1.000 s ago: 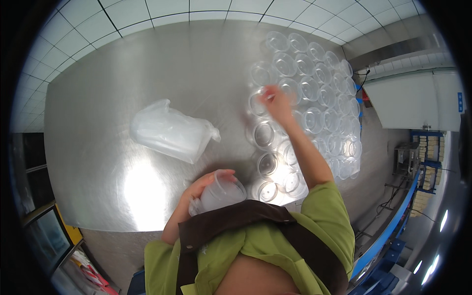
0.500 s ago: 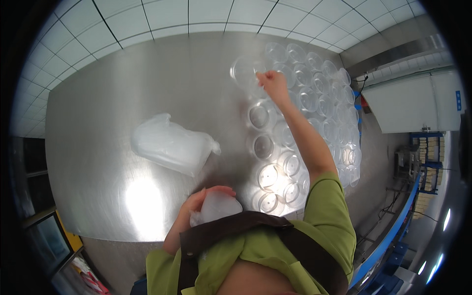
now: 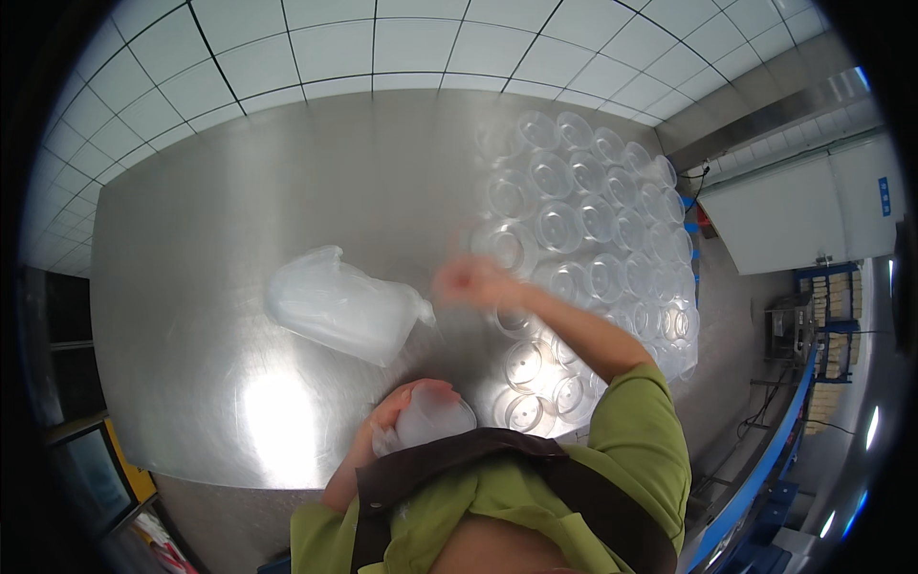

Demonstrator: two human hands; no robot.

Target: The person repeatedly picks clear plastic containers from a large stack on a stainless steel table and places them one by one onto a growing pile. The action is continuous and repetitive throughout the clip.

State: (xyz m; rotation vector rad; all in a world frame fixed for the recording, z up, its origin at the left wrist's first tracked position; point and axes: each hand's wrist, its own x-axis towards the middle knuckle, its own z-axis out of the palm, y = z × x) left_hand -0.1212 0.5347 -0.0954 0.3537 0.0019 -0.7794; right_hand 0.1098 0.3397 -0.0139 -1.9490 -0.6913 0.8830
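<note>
Head view: my right hand (image 3: 470, 283), blurred so I cannot tell its grip, has pulled back from the cups (image 3: 593, 225); left hand (image 3: 406, 413) still clasps the cup stack (image 3: 435, 419).

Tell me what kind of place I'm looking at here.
Probably a food-production or packing workroom. A large stainless steel table stands on a white tiled floor, rows of clear plastic cups cover its right side, and a plastic bag lies beside them. Blue metal racking stands at the right.
</note>
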